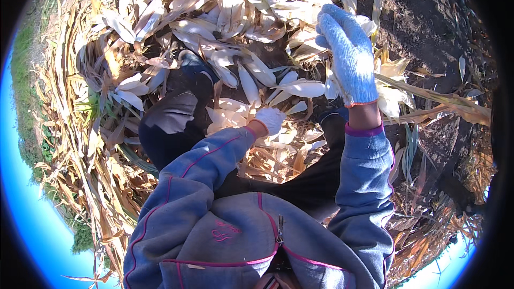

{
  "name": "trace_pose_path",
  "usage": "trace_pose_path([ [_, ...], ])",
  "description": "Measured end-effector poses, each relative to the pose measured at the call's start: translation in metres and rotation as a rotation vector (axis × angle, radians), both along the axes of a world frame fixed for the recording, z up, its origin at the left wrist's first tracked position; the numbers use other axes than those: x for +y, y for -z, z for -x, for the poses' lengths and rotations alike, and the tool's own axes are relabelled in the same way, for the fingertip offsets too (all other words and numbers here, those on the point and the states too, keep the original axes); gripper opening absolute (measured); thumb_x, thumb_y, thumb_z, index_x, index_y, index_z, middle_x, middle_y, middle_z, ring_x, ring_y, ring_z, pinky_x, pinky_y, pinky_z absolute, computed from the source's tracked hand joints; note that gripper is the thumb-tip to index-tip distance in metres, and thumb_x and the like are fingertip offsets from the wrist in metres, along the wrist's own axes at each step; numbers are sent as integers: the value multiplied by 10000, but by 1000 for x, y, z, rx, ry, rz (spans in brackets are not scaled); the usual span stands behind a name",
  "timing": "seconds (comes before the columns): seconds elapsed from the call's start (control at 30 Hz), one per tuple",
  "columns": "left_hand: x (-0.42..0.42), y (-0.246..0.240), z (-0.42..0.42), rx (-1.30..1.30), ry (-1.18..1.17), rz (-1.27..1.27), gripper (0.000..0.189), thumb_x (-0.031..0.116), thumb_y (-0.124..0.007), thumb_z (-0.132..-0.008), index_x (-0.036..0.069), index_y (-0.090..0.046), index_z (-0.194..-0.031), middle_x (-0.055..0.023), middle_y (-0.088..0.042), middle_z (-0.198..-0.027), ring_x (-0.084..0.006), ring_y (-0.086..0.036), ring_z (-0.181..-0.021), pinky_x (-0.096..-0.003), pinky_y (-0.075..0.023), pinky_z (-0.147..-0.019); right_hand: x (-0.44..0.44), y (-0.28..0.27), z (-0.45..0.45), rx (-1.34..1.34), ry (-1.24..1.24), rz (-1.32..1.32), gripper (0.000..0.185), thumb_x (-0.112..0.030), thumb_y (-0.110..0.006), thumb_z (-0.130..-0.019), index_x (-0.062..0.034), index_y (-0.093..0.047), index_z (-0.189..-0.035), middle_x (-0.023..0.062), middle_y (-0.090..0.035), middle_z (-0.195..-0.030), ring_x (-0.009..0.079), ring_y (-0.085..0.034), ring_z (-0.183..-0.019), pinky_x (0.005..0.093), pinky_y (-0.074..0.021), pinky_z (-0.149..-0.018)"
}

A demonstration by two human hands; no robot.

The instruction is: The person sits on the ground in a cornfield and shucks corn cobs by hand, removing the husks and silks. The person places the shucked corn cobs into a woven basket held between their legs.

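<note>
My left hand (270,120), in a white knit glove, is low between my bent legs with its fingers curled down. Its fingertips are hidden, so I cannot tell whether it grips anything. Dry corn husks (227,114) lie around it. Farther out and to the right, my right hand (350,54) is raised in a matching glove with orange trim at the cuff. Its fingers are stretched out, and nothing shows in them. Between the hands, pale husk-covered corn ears (301,88) rest on the ground. A larger heap of corn ears in husks (237,4) spreads beyond.
Dry corn stalks (76,136) are piled along my left side. Bare soil (417,28) extends to the right, crossed by a long dry leaf (441,98). My left shoe (192,64) stands against the husks. Green plants (24,72) grow at the far left.
</note>
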State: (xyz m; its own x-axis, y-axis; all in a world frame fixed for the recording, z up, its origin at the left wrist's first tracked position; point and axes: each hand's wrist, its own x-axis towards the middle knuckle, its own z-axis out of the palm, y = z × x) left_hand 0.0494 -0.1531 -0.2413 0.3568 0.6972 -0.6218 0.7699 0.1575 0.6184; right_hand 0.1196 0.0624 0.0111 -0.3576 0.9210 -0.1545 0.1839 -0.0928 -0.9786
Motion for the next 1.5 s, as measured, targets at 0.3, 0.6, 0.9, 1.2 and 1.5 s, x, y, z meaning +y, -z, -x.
trace_pose_path([
  [0.3,4,75,48,241,-1472,53,248,175,-508,-889,53,-545,-1102,-213,-588,-1166,-384,-562,-1121,-453,-456,-936,-7,5,5,-30,-46,-41,376,-223,-588,-972,19,-579,-1260,101,-645,-1134,153,-618,-1003,279,-512,-857],
  [0.6,30,91,59,382,-1595,243,672,362,-690,-783,39,-339,-1256,-278,-557,-1229,-431,-582,-1105,-480,-469,-942,-13,8,12,-138,-77,37,307,-172,-554,-986,22,-590,-1220,85,-653,-1068,125,-602,-903,267,-502,-808],
  [0.9,29,106,60,292,-1701,388,839,336,-763,-665,-39,-359,-1298,-266,-560,-1238,-389,-582,-1140,-425,-479,-966,-13,16,13,-167,-109,88,290,-145,-550,-980,24,-587,-1213,86,-646,-1075,120,-595,-907,263,-497,-815],
  [1.2,27,103,70,-475,-1878,176,395,124,-715,-769,-29,-607,-1117,-117,-654,-1058,-196,-613,-933,-319,-493,-815,-11,13,8,-227,-151,26,290,-180,-590,-958,4,-624,-1179,51,-644,-1033,90,-581,-896,250,-492,-787],
  [1.5,97,-90,94,-603,-1247,-470,273,40,-712,-763,5,-631,-1021,-79,-692,-975,-156,-660,-871,-302,-541,-782,-7,18,-8,-251,-192,-442,234,-183,-595,-911,-19,-635,-1074,180,-668,-1021,361,-652,-928,409,-519,-796],
])
